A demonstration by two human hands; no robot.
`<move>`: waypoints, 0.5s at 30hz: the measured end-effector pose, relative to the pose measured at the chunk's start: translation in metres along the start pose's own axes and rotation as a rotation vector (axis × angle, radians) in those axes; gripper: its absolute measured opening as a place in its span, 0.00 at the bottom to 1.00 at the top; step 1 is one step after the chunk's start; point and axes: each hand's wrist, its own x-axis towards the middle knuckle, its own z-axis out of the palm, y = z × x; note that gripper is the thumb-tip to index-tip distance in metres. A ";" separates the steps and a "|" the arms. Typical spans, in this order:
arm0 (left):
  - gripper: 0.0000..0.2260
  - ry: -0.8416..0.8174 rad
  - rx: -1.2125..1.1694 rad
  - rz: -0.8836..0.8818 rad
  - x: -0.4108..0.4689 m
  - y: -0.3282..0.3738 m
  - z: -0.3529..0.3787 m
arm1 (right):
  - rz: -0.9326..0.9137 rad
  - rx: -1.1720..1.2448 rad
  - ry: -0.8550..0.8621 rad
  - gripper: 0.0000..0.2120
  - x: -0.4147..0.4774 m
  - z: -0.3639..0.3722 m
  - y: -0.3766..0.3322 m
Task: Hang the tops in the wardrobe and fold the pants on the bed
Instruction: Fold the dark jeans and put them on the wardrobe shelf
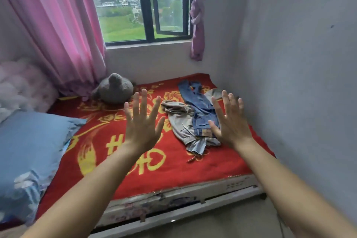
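Observation:
A pair of blue jeans (201, 105) lies lengthwise on the red bed cover (173, 168), near the right wall. Under and beside the jeans sits a crumpled grey garment (179, 120), with a pale blue-grey piece (197, 146) at its near end. My left hand (142, 123) is raised above the bed with fingers spread, left of the clothes. My right hand (230, 121) is raised the same way, fingers spread, in front of the right side of the jeans. Neither hand holds anything. No wardrobe is in view.
A grey plush toy (116, 89) sits at the bed's far end by the pink curtain (58, 31). A blue pillow (32, 145) lies on the left, a fluffy pink blanket (23, 85) behind it. The wall (289, 83) runs along the bed's right side. A window (143, 6) is ahead.

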 end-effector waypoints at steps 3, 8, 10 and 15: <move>0.29 -0.108 -0.050 0.033 0.041 0.010 0.054 | 0.086 0.003 -0.060 0.42 0.032 0.031 0.028; 0.30 -0.210 -0.086 0.158 0.117 0.036 0.118 | 0.192 0.014 -0.076 0.40 0.058 0.069 0.074; 0.30 -0.214 -0.094 0.197 0.145 0.050 0.139 | 0.232 0.025 -0.092 0.39 0.067 0.090 0.098; 0.31 -0.265 -0.110 0.244 0.200 0.091 0.206 | 0.328 0.009 -0.201 0.38 0.089 0.165 0.158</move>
